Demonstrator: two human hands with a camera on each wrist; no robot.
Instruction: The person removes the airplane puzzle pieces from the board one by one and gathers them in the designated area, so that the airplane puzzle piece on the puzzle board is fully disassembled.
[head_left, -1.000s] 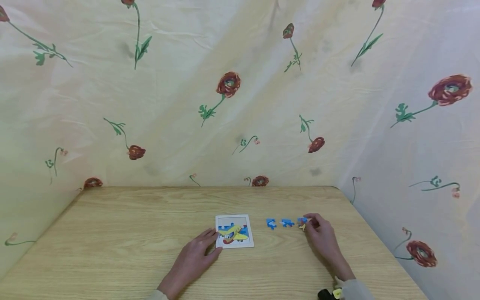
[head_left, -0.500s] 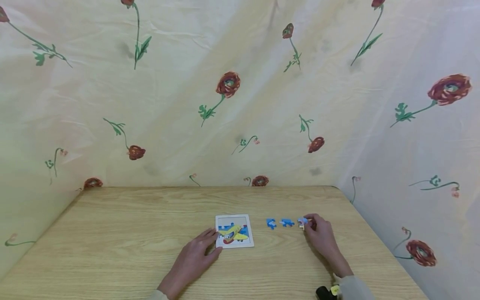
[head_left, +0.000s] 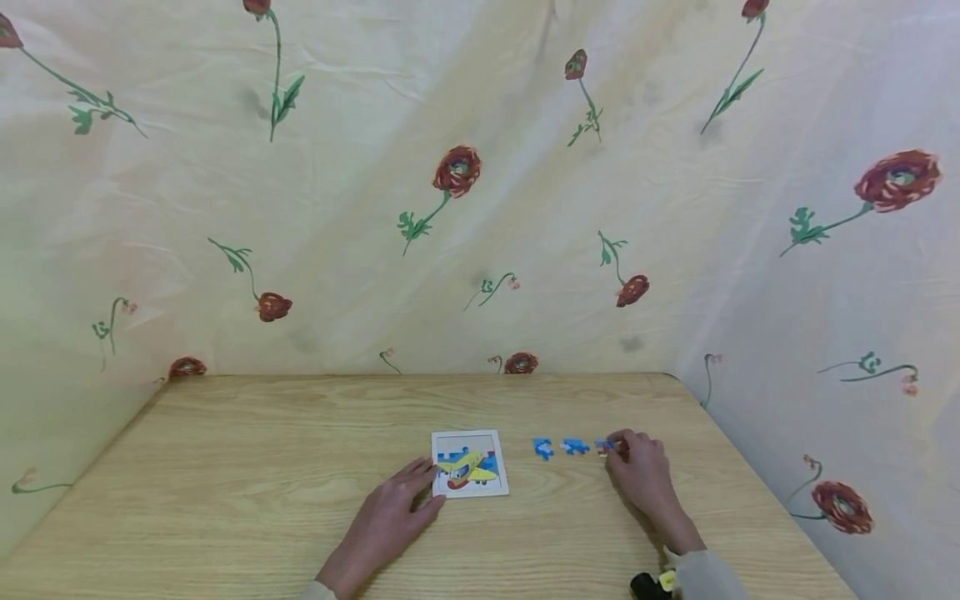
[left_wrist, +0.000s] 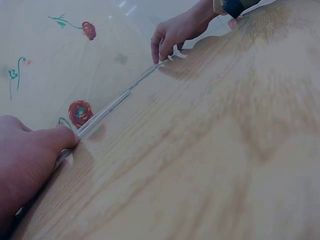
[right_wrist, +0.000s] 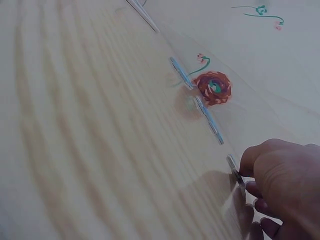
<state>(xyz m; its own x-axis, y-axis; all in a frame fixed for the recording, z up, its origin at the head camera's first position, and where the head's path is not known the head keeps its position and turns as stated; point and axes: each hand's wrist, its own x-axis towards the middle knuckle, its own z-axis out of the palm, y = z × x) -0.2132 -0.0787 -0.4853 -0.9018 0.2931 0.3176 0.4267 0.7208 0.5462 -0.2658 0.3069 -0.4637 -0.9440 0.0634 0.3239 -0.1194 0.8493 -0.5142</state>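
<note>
A white-framed jigsaw puzzle with a yellow airplane picture lies on the table; its upper part shows bare grey backing. My left hand rests at its left side, fingers on the edge and thumb near the lower left corner. To the right of the frame, two blue-and-white puzzle pieces lie in a row. At the row's right end my right hand pinches another puzzle piece between thumb and fingers. That piece is partly hidden behind the fingertips; in the right wrist view it appears edge-on, close over the wood.
The wooden table backs onto a flower-printed cloth, which also hangs along both sides. A black object with a yellow label shows beside the right sleeve at the bottom edge.
The piece at my right hand has tilted, its bright face catching light half a second ago and now showing less. My right fingers have shifted slightly over it. The left hand stays put.
</note>
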